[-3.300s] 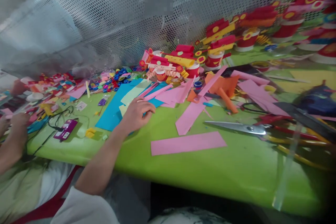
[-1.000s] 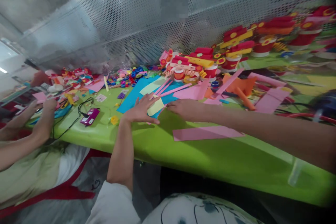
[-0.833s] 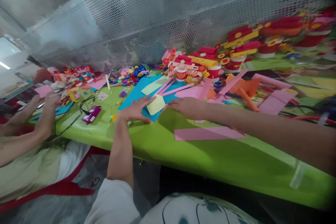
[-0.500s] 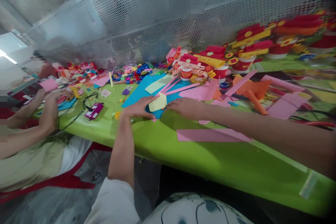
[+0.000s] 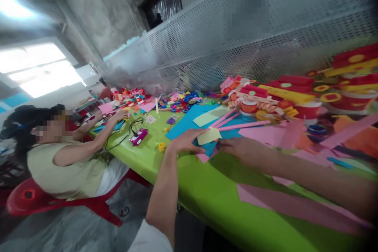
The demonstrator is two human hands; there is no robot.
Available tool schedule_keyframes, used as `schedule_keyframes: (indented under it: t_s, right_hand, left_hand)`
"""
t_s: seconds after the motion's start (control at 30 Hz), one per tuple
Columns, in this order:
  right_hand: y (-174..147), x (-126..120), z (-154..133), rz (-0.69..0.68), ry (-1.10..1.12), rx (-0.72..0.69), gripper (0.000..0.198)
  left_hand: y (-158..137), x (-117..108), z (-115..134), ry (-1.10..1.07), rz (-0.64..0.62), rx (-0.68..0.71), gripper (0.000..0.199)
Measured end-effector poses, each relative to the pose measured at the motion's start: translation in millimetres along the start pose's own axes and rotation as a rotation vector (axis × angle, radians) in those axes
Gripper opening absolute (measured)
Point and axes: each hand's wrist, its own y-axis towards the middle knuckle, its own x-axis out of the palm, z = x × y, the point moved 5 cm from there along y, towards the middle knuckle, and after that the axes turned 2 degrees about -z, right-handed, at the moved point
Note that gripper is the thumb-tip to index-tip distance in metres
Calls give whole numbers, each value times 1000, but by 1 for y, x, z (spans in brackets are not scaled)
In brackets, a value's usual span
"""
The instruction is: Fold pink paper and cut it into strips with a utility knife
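Observation:
A small pale yellow paper piece [image 5: 209, 136] lies at the near corner of the blue sheet [image 5: 183, 124]. My left hand [image 5: 187, 140] grips its left side, thumb below and fingers above. Close to its right edge is my right hand [image 5: 236, 148], palm down with fingers curled together; whatever lies between the fingertips is hidden. Thin pink paper strips [image 5: 226, 120] fan out just behind the yellow piece. A longer pale green paper piece [image 5: 213, 115] rests on the blue sheet. Pink paper [image 5: 203, 157] pokes out under my left thumb.
Red and yellow paper models in cups [image 5: 283, 92] line the back, before a perforated metal panel [image 5: 201, 59]. A purple corded device [image 5: 138, 137] lies to the left. Pink sheets [image 5: 274, 136] spread rightward; a long pink strip [image 5: 289, 206] is nearer. A co-worker [image 5: 73, 157] sits at left.
My view has swung left, so the table contents sit farther right and the co-worker shows more fully. Both hands stay at the yellow paper piece.

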Motion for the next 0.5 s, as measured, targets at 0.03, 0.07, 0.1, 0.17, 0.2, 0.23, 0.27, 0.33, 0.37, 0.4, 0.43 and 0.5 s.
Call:
schedule_keyframes:
  t_s: [0.03, 0.07, 0.1, 0.17, 0.2, 0.23, 0.27, 0.33, 0.37, 0.4, 0.43, 0.5]
  right_hand:
    - [1, 3, 0, 4, -15, -21, 48]
    - [2, 6, 1, 5, -35, -40, 48]
    - [3, 8, 1, 8, -56, -54, 48]
    - [4, 12, 3, 10, -96, -69, 46]
    - [5, 13, 3, 9, -116, -76, 44]
    - [6, 13, 3, 8, -137, -85, 41]
    - [8, 14, 3, 6, -159, -97, 38]
    - [10, 15, 1, -4, -204, -126, 33]
    - [12, 16, 1, -12, -228, -143, 31]
    - [13, 17, 0, -21, -252, -157, 28]
    - [15, 19, -1, -32, -275, -170, 24]
    - [19, 25, 1, -56, -313, -185, 17]
  left_hand:
    - [0, 0, -1, -6, 6, -2, 100]
    - [0, 0, -2, -15, 11, -2, 99]
    - [0, 1, -2, -28, 16, 1, 97]
    - [-1, 1, -4, -55, 26, 4, 92]
    - [-1, 1, -5, -68, 32, 2, 90]
    - [-1, 1, -6, -78, 38, -3, 88]
    - [-1, 1, -7, -85, 44, -11, 86]
    - [-1, 1, -8, -92, 51, -24, 84]
    - [0, 1, -8, -92, 53, -28, 84]
    - [0, 1, -8, -91, 54, -29, 84]
    - [0, 0, -8, -90, 55, -28, 83]
    - [0, -1, -6, -88, 55, -26, 81]
